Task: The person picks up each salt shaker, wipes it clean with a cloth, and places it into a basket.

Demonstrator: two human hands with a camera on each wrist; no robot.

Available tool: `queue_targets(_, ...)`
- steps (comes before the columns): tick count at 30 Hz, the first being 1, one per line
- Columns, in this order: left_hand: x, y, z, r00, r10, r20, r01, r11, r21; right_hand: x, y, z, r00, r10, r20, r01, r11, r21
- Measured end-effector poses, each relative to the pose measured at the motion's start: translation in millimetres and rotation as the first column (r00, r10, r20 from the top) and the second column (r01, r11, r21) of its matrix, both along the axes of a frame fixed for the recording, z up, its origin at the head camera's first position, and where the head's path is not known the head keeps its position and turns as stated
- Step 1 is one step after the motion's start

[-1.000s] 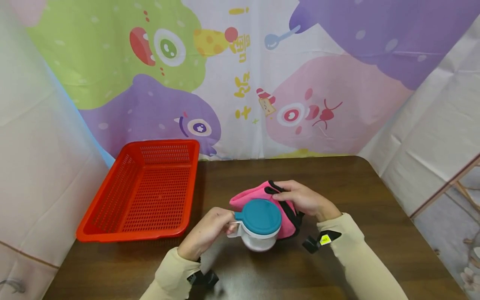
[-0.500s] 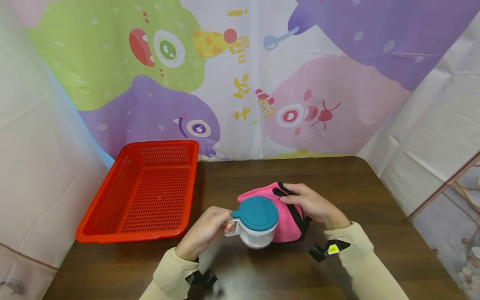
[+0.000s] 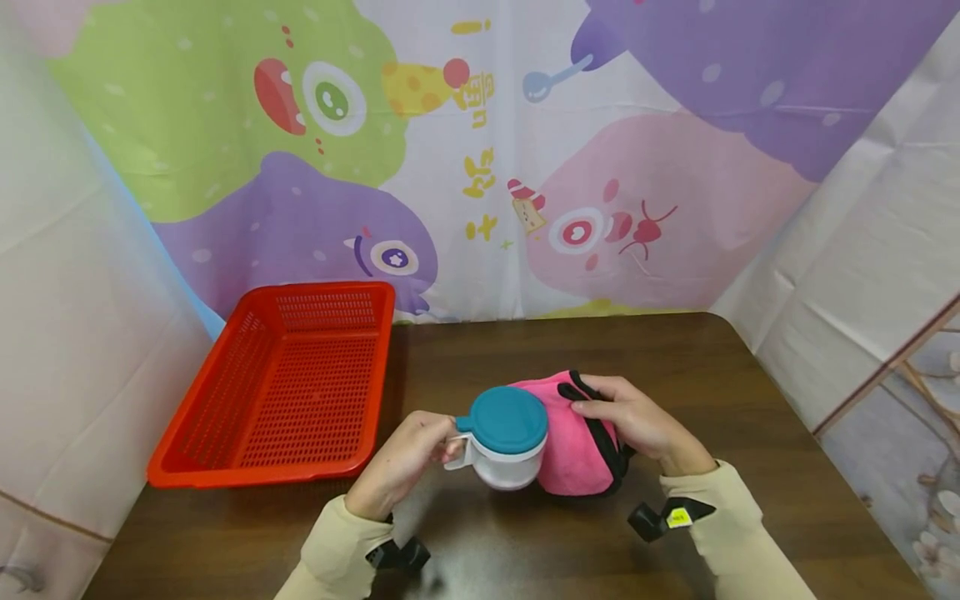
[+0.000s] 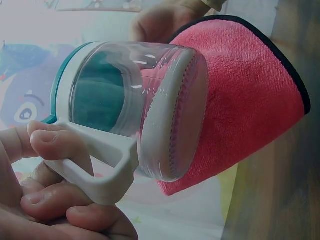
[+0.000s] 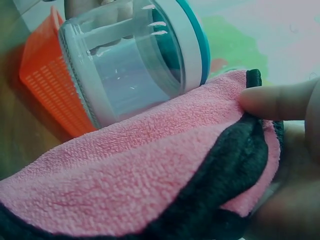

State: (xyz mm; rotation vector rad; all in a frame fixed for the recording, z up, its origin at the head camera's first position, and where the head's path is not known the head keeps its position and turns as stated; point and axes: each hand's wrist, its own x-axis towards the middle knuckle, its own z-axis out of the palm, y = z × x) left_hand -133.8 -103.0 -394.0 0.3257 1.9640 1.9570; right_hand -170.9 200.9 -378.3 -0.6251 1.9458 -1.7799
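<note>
Shifted to the right since the earlier frame are the pink cloth (image 3: 573, 467) and the right hand (image 3: 630, 417), while the jar (image 3: 510, 473) is carried slightly leftward by the left hand (image 3: 412, 454), so that more of the cloth is exposed. Both hands are seen apart from each other. The white handle (image 4: 122, 180) of the jar is gripped by the curled fingers of the left hand, and the cloth is pinched between the thumb and fingers of the right, near its black edging (image 5: 235, 155). The jar, clear-walled and fitted with a teal lid (image 3: 508, 420), is held lid uppermost between the hands, in front of the cloth's left part; whether the two are in contact cannot be told. Both are held over the front half of the wooden table (image 3: 480, 554). A red basket (image 3: 315, 392) is noted to the left, and the background is formed by a cartoon-printed sheet (image 3: 457, 283)
</note>
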Motion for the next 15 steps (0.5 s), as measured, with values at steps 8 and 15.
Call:
queue_targets(8, 1.9, -0.4, 1.3, 1.0, -0.008, 0.001, 0.008, 1.0, -0.002, 1.2, -7, 5.3, 0.968, -0.056, -0.243, 0.106, 0.975, 0.198)
queue_targets(15, 2.4, -1.5, 0.1, 1.0, 0.001, 0.012, -0.001, 1.0, -0.024, 2.6, -19, 12.6, 0.801, -0.02, -0.598, 0.233, 0.931, 0.281)
